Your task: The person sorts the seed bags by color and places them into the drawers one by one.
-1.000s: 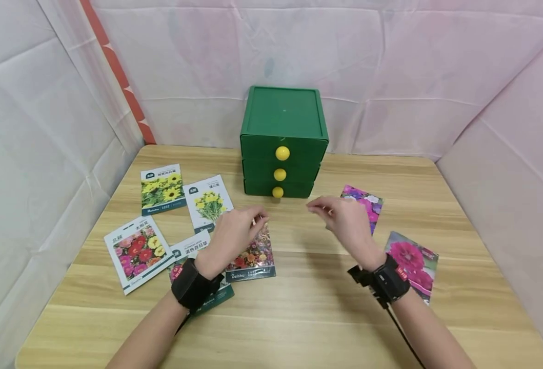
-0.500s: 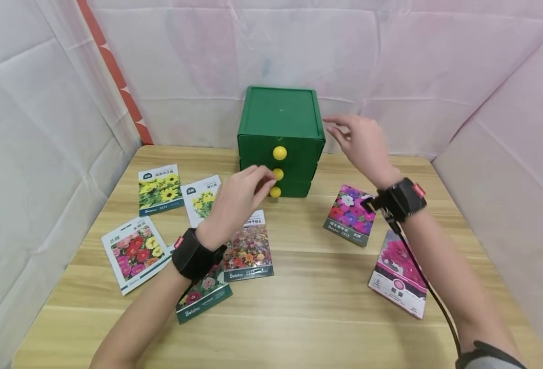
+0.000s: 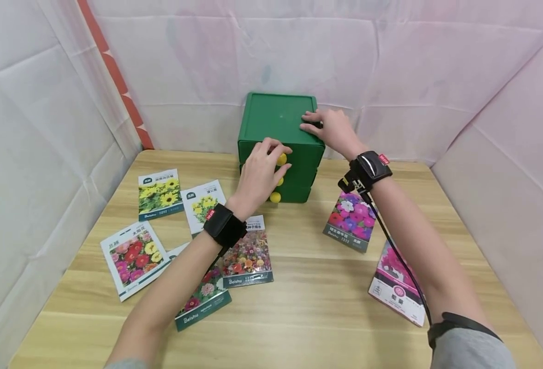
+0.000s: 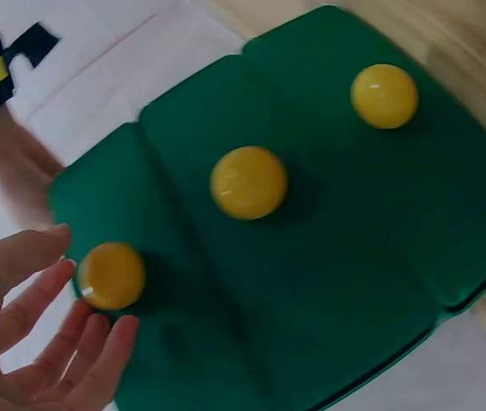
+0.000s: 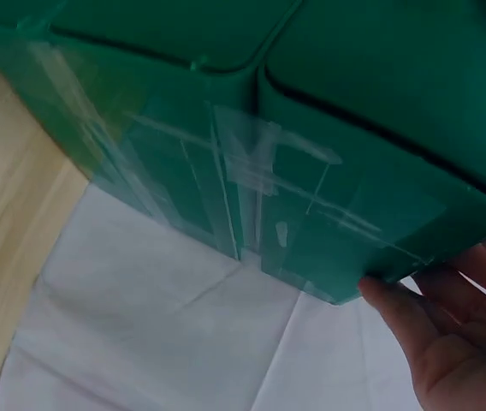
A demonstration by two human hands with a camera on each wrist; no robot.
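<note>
A green three-drawer box (image 3: 278, 120) with yellow ball knobs stands at the back of the wooden table (image 3: 317, 318). My left hand (image 3: 277, 156) reaches the top knob (image 3: 282, 159), thumb above it and fingers below. In the left wrist view the fingers (image 4: 97, 351) lie loosely beside that knob (image 4: 111, 275), not closed round it; the middle knob (image 4: 248, 181) and bottom knob (image 4: 384, 96) are free. My right hand (image 3: 317, 125) lies on the box's top right edge, its fingers (image 5: 410, 321) reaching the corner of the box (image 5: 226, 171).
Several flower seed packets lie on the table: sunflower ones (image 3: 160, 193) and a red-flower one (image 3: 134, 256) at the left, mixed-flower ones (image 3: 245, 253) under my left forearm, pink and purple ones (image 3: 354, 220) (image 3: 398, 287) at the right. White cloth walls (image 3: 45, 128) surround the table.
Both hands rose from above the packets to the box. The left moved up past the lower knobs to the top knob; the right came down onto the box's top.
</note>
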